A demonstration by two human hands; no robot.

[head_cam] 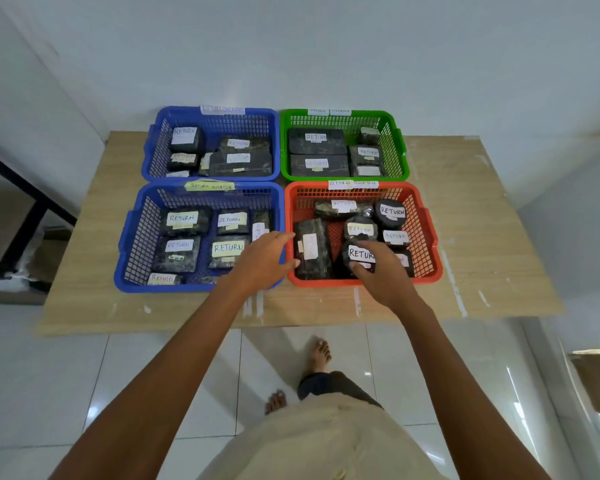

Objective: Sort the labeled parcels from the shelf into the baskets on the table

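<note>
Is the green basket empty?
No, the green basket has several dark wrapped parcels with white labels lying inside it.

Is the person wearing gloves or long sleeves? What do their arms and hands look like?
No gloves, no sleeves: the left hand and right hand are bare, and both arms too, as far as the picture shows. No watch, rings or bracelets show. Lower down there is a cream buttoned top and dark cloth over one leg.
</note>
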